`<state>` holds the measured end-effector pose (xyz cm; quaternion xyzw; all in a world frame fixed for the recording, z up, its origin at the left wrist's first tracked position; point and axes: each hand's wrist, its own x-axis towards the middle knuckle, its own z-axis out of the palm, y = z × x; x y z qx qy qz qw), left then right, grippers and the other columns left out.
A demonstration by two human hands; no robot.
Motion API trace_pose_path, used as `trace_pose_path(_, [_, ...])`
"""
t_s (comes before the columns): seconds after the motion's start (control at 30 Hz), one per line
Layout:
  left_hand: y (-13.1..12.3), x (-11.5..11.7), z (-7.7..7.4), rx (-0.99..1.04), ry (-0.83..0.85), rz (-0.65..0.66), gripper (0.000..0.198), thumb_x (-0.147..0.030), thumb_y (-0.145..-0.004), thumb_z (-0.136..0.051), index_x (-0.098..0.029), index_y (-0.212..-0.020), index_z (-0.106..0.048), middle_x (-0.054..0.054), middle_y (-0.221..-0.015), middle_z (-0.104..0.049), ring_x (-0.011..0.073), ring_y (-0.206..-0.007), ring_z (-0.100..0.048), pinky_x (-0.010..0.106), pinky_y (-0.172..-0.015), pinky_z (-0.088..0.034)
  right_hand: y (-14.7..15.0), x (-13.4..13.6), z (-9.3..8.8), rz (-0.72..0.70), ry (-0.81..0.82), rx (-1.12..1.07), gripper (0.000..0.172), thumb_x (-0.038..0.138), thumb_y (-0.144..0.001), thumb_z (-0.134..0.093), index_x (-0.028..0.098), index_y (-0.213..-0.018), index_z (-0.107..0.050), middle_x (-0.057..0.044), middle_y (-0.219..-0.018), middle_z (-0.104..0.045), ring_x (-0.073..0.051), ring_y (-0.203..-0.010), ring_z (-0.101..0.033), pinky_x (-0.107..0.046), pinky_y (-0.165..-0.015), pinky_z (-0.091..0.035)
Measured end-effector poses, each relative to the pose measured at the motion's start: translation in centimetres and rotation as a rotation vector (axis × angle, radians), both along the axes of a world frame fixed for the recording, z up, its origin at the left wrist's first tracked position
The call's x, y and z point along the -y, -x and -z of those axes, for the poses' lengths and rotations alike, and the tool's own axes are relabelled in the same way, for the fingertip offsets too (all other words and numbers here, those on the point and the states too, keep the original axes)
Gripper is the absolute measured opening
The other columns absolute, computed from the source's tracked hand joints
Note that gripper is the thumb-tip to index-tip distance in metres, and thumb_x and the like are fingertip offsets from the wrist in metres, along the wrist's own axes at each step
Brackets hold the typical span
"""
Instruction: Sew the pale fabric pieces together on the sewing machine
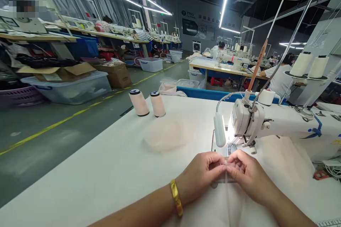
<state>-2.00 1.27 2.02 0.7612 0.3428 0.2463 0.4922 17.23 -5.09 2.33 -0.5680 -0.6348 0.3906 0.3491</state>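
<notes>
My left hand [198,172], with a gold bracelet [176,198] at its wrist, is closed on the edge of a thin, sheer pale fabric [231,202]. My right hand [249,175] pinches the same fabric, its fingertips nearly meeting those of the left. Both hands sit just in front of the presser foot [229,148] of a white sewing machine [282,120]. The cloth hangs down toward me from the fingers. A small lamp [220,130] lights the needle area. More sheer peach fabric [286,159] lies right of the needle, below the machine arm.
Two peach thread cones [139,103] stand at the table's far left edge. A round, sheer pale piece [166,136] lies on the white tabletop [93,173]. White cones [302,64] sit on a stand at right. Beyond are plastic bins [77,87], sewing tables and people at work.
</notes>
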Motion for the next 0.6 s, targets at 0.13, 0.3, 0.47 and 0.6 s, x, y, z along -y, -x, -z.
trace_pose_path(0.13, [-0.1, 0.2, 0.1, -0.008, -0.052, -0.006, 0.029, -0.039, -0.088, -0.059, -0.019, -0.069, -0.066, -0.002, -0.067, -0.06, 0.0149, -0.066, -0.05, 0.026, -0.062, -0.039, 0.3, 0.1, 0.0, 0.028, -0.032, 0.023, 0.019, 0.04, -0.097, -0.061, 0.021, -0.094, -0.061, -0.001, -0.086, -0.063, -0.019, -0.08, -0.057, -0.028, -0.066, -0.041])
trace_pose_path(0.3, [-0.4, 0.4, 0.1, -0.019, -0.136, -0.086, 0.02, -0.035, -0.084, -0.062, -0.02, -0.071, -0.064, 0.0, -0.072, -0.062, 0.0175, -0.07, -0.055, 0.026, -0.063, -0.043, 0.5, 0.1, 0.1, 0.046, -0.138, 0.12, 0.022, 0.039, -0.098, -0.053, 0.023, -0.085, -0.057, 0.0, -0.078, -0.06, -0.018, -0.075, -0.055, -0.029, -0.063, -0.037])
trace_pose_path(0.47, [-0.8, 0.6, 0.5, 0.071, -0.007, -0.1, 0.015, -0.033, -0.08, -0.063, -0.021, -0.073, -0.059, -0.002, -0.07, -0.061, 0.0142, -0.058, -0.054, 0.025, -0.054, -0.043, 0.5, 0.2, 0.4, 0.068, -0.18, 0.145, 0.02, 0.036, -0.096, -0.053, 0.023, -0.081, -0.057, 0.0, -0.076, -0.062, -0.018, -0.071, -0.054, -0.029, -0.063, -0.037])
trace_pose_path(0.6, [-1.0, 0.7, 0.6, 0.083, 0.117, -0.101, 0.013, -0.03, -0.077, -0.063, -0.021, -0.075, -0.054, -0.008, -0.056, -0.052, 0.0119, -0.047, -0.051, 0.023, -0.049, -0.039, 0.5, 0.3, 0.3, 0.083, -0.193, 0.155, 0.021, 0.035, -0.096, -0.055, 0.023, -0.079, -0.056, 0.001, -0.075, -0.063, -0.018, -0.071, -0.055, -0.029, -0.064, -0.039])
